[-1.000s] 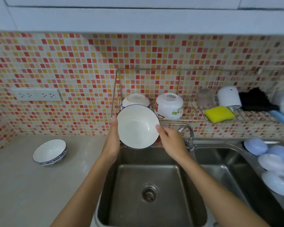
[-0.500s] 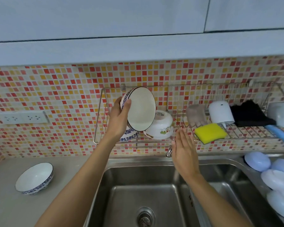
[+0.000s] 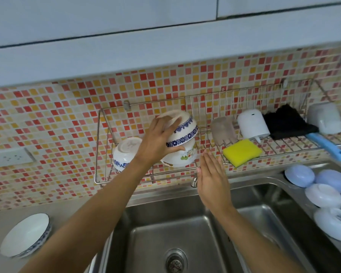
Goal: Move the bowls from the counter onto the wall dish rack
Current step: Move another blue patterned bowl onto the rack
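My left hand (image 3: 158, 138) grips a white bowl with a blue floral band (image 3: 183, 131), turned upside down and resting on top of a cartoon-printed bowl (image 3: 182, 157) inside the wall dish rack (image 3: 146, 177). Another blue-patterned bowl (image 3: 124, 152) lies upside down at the rack's left end. My right hand (image 3: 213, 178) hovers flat with fingers apart, just below the rack's front edge, holding nothing. One more white bowl with a blue rim (image 3: 25, 235) stands upright on the counter (image 3: 0, 217) at the lower left.
The rack's right side holds a beige cup (image 3: 223, 131), a white dispenser (image 3: 252, 124), a yellow sponge (image 3: 241, 152), a black cloth (image 3: 287, 123) and a blue-handled brush (image 3: 327, 146). A steel double sink (image 3: 152, 243) lies below, with pale blue lids (image 3: 323, 190) on its right ledge.
My left hand has flipped the bowl from on edge to upside down and lowered it onto the cartoon-printed bowl. The right hand has stayed open below the rack.
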{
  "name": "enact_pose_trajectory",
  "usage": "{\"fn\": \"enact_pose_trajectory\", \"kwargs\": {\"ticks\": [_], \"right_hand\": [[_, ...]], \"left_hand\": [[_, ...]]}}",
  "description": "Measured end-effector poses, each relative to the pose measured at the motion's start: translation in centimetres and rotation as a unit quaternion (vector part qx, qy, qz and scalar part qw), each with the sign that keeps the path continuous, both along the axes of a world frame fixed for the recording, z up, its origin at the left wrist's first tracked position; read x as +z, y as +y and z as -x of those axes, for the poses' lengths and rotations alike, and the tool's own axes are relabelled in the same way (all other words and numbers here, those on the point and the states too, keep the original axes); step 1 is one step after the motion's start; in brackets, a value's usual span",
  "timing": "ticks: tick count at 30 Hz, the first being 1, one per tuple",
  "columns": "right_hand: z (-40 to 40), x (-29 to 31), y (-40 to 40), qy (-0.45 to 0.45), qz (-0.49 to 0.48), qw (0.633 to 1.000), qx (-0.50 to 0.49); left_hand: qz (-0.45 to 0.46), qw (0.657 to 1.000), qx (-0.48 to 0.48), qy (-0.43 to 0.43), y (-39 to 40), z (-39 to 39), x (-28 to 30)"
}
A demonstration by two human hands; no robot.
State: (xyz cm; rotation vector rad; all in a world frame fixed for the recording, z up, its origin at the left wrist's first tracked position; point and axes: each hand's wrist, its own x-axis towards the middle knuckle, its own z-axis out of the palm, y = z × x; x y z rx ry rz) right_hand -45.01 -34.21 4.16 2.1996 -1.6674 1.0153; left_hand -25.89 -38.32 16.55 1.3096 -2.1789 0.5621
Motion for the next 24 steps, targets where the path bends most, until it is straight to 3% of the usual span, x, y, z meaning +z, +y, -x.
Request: {"fn": "enact_pose_trajectory", "kwargs": {"ticks": [9,24], "right_hand": [[-0.2,-0.3,-0.1,-0.015,0.016,1.0,-0.006],[-0.3,-0.5,0.0,-0.032,0.039,0.999,-0.009]], "left_hand": [[-0.046,0.995,0.0,-0.088,-0.5,0.1,-2.7],[-0.096,0.992,-0.012,-0.078,0.4,-0.3,-3.0]]}}
